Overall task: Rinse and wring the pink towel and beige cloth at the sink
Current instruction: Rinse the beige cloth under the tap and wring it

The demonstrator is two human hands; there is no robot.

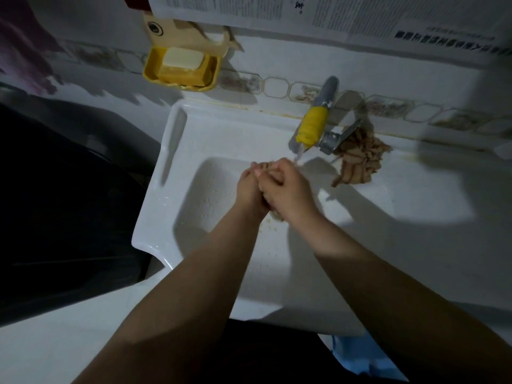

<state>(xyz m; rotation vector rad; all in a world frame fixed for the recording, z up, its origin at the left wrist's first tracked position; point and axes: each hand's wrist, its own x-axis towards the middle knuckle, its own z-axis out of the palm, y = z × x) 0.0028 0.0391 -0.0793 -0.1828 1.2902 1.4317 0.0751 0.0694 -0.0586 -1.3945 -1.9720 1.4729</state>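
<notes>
Standing at the sink, you have both forearms reaching in over its front edge, and the basin wall carries scattered droplets. Beyond the basin, on the rear right of the sink's rim, a brownish cloth lies bunched just beside the tap, touching its metal handle. By colour it may be the pink towel, but the dim light leaves that unsettled. The tap has yellow wrapping round its spout, and a thin stream runs from it toward your knuckles.

On the wall above the sink's rear left corner hangs a yellow soap dish holding a pale bar.

Your right hand is clenched over your left hand, fingers interlocked, both squeezing a small beige wad. This is the beige cloth; only a scrap shows below your palms, over the middle of the basin. Judgement: wringing step in hand, with the second cloth not yet dealt with.

Risks from here:
- The stream lands at the edge of your grip, so wringing under it re-wets the cloth. Shift away from the flow first.
- The wad is nearly hidden; a slack grip could drop it into the basin.
- The cloth by the tap sits near the basin's edge and could slide in if bumped.
- Beige specks lie in the basin below your hands; they may clog the drain, which is not visible.
</notes>
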